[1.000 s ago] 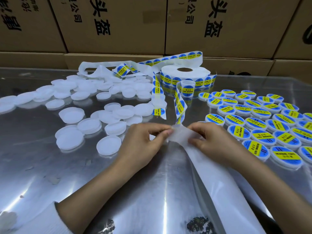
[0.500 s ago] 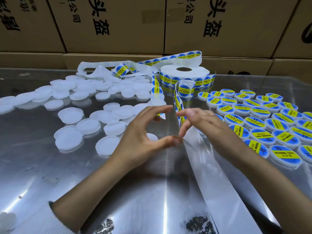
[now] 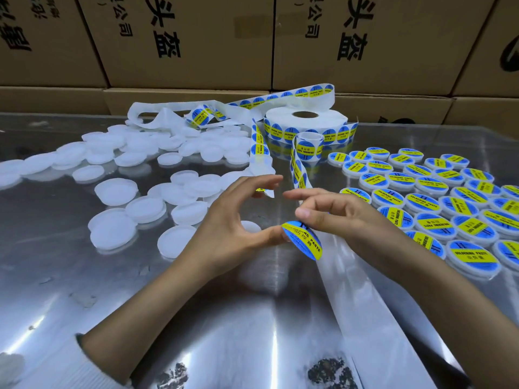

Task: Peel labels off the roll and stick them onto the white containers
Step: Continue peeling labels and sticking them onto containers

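A blue and yellow round label (image 3: 304, 242) hangs above the metal table, pinched by my right hand (image 3: 345, 217) at its top edge. My left hand (image 3: 233, 220) is spread in a C shape, its thumb tip touching the label's left edge and its forefinger apart. A small white container (image 3: 250, 227) lies below my left hand. The label roll (image 3: 306, 122) lies flat at the back. A strip of labels (image 3: 297, 169) runs from it toward my hands. Bare white containers (image 3: 112, 234) are scattered on the left. Labelled containers (image 3: 435, 197) sit in rows on the right.
Empty backing paper (image 3: 365, 304) trails from my hands to the lower right edge. More used backing (image 3: 157, 113) is piled at the back left. Cardboard boxes (image 3: 182, 40) form a wall behind the table (image 3: 196, 318).
Both hands let go of the backing strip and rose slightly. A label has come off the strip and now hangs between my right fingers and left thumb.
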